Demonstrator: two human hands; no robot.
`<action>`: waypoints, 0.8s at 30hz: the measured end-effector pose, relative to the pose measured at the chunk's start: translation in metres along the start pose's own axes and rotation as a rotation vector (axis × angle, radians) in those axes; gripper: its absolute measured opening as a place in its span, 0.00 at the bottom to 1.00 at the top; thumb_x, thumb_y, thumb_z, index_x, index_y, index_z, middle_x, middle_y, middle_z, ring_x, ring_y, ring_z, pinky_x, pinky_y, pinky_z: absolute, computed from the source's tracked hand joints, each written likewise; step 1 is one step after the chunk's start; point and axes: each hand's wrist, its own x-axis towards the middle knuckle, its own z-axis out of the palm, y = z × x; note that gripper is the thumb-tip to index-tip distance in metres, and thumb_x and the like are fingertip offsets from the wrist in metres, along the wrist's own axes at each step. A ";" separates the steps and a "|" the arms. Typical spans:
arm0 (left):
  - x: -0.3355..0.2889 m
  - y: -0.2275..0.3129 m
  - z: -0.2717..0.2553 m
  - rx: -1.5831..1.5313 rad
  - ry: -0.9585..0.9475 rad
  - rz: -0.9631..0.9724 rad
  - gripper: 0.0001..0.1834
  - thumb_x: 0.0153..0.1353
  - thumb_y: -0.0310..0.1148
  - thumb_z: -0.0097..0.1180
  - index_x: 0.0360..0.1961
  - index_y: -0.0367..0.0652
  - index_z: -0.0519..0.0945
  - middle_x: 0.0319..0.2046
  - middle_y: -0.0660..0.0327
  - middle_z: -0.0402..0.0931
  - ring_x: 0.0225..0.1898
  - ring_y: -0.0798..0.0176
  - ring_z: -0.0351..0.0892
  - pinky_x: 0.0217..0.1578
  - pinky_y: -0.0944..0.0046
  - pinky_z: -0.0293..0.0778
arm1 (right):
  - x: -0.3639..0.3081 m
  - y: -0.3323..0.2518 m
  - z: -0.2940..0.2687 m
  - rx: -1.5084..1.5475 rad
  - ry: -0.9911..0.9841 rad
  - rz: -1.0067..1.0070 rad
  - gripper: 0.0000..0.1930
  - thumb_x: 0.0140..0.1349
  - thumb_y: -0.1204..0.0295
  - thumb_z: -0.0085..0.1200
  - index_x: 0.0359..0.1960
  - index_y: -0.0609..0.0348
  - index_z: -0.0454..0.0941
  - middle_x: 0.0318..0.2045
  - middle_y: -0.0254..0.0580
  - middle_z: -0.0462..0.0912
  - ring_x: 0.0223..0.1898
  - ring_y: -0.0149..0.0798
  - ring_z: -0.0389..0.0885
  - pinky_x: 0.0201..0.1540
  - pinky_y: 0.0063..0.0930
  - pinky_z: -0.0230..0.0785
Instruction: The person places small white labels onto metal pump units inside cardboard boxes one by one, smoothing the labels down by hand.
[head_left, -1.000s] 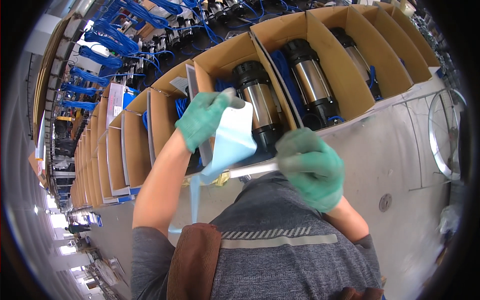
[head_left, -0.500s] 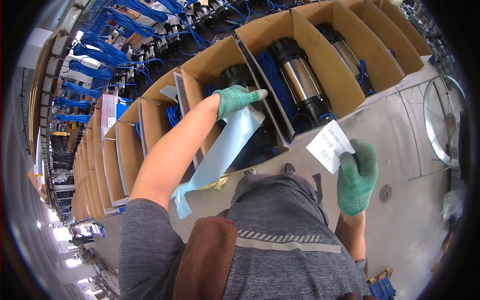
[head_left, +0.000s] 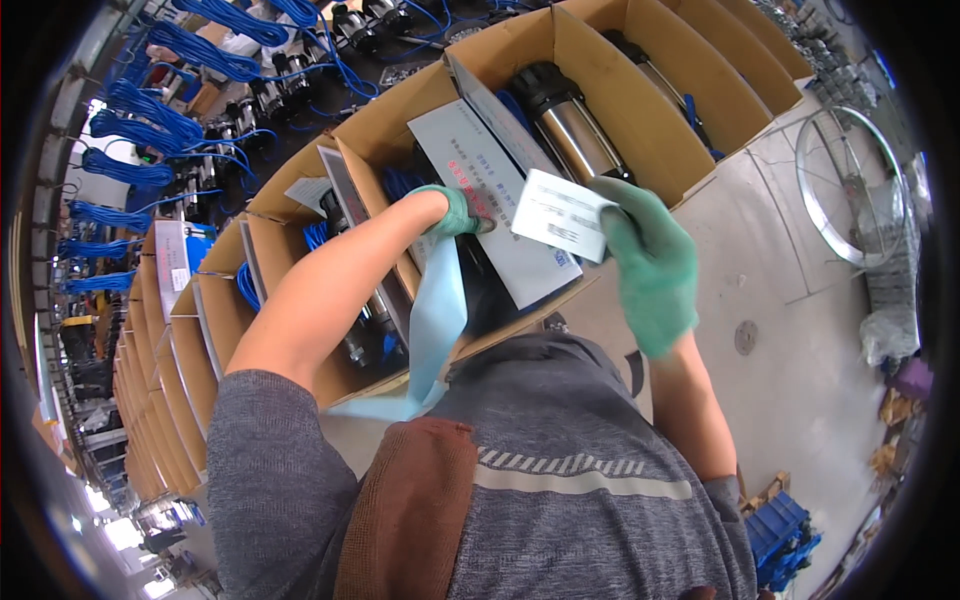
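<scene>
In my green-gloved right hand [head_left: 652, 262], a white printed label [head_left: 560, 217] is pinched by its right edge between thumb and fingers. The label hovers over a printed grey-white carton flap [head_left: 480, 165], which is folded down across an open box. My left hand [head_left: 457, 212], also green-gloved, is closed on a light-blue strip of backing paper [head_left: 438, 310]. Its thumb lies against the flap's left edge. The strip hangs from that hand toward my waist, its lower end bent to the left. Whatever lies under the flap is mostly hidden.
Open cardboard boxes [head_left: 655, 95] stand in a curved row, several holding steel-bodied pumps [head_left: 580, 130]. Blue cable coils [head_left: 150, 110] hang at the left. A metal hoop [head_left: 800, 190] and a blue crate [head_left: 775, 530] are on the floor to the right.
The printed flap now lies folded down over the box. My right hand has brought the label left and up to it. My left hand has lowered slightly, with the strip.
</scene>
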 end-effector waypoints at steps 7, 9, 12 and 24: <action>0.027 -0.012 0.016 0.064 0.185 0.213 0.32 0.69 0.56 0.54 0.69 0.52 0.76 0.63 0.55 0.80 0.58 0.48 0.80 0.58 0.51 0.76 | 0.036 0.056 0.074 -0.159 -0.087 0.296 0.15 0.70 0.79 0.50 0.54 0.66 0.85 0.43 0.50 0.87 0.33 0.38 0.89 0.39 0.30 0.79; 0.025 -0.009 0.014 0.122 0.174 0.208 0.33 0.69 0.59 0.53 0.69 0.53 0.76 0.64 0.56 0.79 0.60 0.46 0.77 0.61 0.51 0.73 | 0.038 0.071 0.083 -0.192 -0.022 0.350 0.17 0.69 0.79 0.50 0.56 0.68 0.83 0.43 0.56 0.88 0.33 0.39 0.90 0.40 0.30 0.80; 0.021 -0.001 0.008 0.173 0.103 0.152 0.34 0.69 0.63 0.53 0.70 0.59 0.76 0.70 0.58 0.73 0.69 0.47 0.71 0.68 0.50 0.67 | 0.034 0.083 0.086 -0.266 -0.011 0.425 0.18 0.68 0.79 0.50 0.58 0.70 0.82 0.43 0.55 0.88 0.34 0.37 0.89 0.40 0.30 0.80; 0.015 -0.004 0.012 0.129 0.185 0.111 0.34 0.65 0.64 0.56 0.66 0.57 0.80 0.69 0.60 0.75 0.68 0.49 0.73 0.66 0.50 0.69 | 0.039 0.100 0.083 -0.271 0.032 0.575 0.19 0.68 0.77 0.53 0.59 0.72 0.81 0.38 0.50 0.88 0.34 0.38 0.88 0.41 0.29 0.82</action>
